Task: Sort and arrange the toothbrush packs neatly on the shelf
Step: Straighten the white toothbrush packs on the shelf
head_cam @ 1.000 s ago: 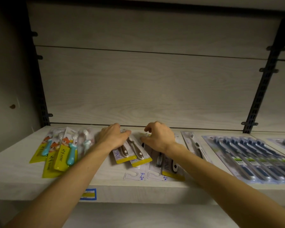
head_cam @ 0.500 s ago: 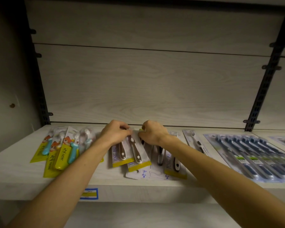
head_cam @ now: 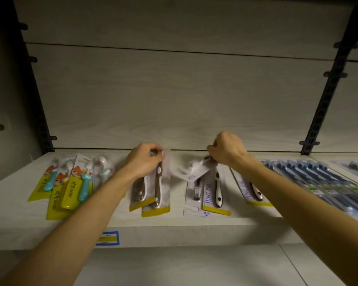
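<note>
On the pale wooden shelf (head_cam: 19, 207) lie several toothbrush packs. My left hand (head_cam: 144, 159) pinches the top of two overlapping brown-brush packs (head_cam: 156, 190) with yellow bottom strips. My right hand (head_cam: 227, 151) pinches a white-backed pack (head_cam: 191, 171) by one end and holds it lifted and tilted above the shelf, blurred. Below it lie a "JING PAI" pack with a black-and-white brush (head_cam: 215, 195) and a reversed pack (head_cam: 194, 195). Another such pack (head_cam: 250, 188) lies partly under my right forearm.
Children's packs with teal brushes and yellow card (head_cam: 70, 186) overlap at the left. Wide blister packs of dark blue brushes (head_cam: 322, 182) fill the right. A blue and yellow price label (head_cam: 108, 238) sits on the shelf's front edge. Black slotted uprights (head_cam: 322, 104) flank the back panel.
My hands have moved apart. The left hand slid the two brown-brush packs leftward; the right hand lifted a white-backed pack off the pile and moved right.
</note>
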`<action>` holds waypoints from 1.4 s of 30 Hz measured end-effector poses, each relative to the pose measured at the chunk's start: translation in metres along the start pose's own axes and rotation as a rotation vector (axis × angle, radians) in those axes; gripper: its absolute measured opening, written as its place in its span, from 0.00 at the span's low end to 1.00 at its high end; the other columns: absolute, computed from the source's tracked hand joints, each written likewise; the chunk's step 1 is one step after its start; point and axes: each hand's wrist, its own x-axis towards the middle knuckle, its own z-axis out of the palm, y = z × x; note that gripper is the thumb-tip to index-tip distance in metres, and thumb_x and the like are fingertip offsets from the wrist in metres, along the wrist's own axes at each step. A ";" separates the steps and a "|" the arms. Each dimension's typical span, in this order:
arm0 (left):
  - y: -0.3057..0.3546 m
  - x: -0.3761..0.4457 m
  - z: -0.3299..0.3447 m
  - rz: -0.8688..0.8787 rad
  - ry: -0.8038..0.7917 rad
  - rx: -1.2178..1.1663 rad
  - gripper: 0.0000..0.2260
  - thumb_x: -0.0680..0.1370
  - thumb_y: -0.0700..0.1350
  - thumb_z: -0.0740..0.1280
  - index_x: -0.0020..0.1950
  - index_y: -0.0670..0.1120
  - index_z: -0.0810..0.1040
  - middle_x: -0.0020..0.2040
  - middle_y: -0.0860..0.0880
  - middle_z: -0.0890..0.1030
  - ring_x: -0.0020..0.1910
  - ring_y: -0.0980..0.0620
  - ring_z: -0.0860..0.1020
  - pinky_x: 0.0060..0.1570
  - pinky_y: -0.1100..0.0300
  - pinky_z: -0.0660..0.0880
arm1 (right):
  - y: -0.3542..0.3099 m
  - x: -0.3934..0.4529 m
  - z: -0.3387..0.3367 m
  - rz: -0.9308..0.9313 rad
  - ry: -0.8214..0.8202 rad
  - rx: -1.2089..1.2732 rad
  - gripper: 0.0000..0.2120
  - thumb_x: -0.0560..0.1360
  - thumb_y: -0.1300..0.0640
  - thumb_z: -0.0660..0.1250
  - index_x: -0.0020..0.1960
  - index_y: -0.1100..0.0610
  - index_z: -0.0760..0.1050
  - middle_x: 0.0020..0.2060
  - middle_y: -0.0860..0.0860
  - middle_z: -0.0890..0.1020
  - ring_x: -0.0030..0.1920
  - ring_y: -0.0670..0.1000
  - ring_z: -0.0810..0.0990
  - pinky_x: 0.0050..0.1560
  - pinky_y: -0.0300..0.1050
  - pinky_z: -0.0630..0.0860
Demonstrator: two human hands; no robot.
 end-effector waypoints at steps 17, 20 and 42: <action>0.002 -0.013 -0.001 -0.026 -0.017 0.239 0.11 0.77 0.49 0.70 0.59 0.50 0.82 0.61 0.48 0.81 0.59 0.49 0.78 0.54 0.58 0.73 | -0.018 -0.037 -0.032 -0.365 -0.586 -0.117 0.31 0.68 0.51 0.69 0.71 0.46 0.73 0.65 0.47 0.78 0.62 0.52 0.77 0.64 0.48 0.76; 0.001 -0.013 -0.002 -0.051 0.007 0.227 0.11 0.77 0.49 0.70 0.59 0.50 0.81 0.61 0.49 0.81 0.60 0.49 0.78 0.53 0.59 0.72 | -0.018 -0.025 -0.035 -0.401 -0.538 -0.170 0.28 0.70 0.49 0.74 0.69 0.46 0.75 0.61 0.46 0.80 0.57 0.51 0.79 0.59 0.47 0.77; 0.008 -0.016 -0.005 -0.140 0.128 0.186 0.09 0.80 0.49 0.67 0.58 0.52 0.81 0.55 0.51 0.82 0.49 0.53 0.76 0.47 0.59 0.70 | -0.049 -0.029 -0.015 -0.319 -0.217 -0.262 0.27 0.69 0.29 0.69 0.35 0.52 0.68 0.33 0.49 0.74 0.33 0.49 0.72 0.33 0.43 0.66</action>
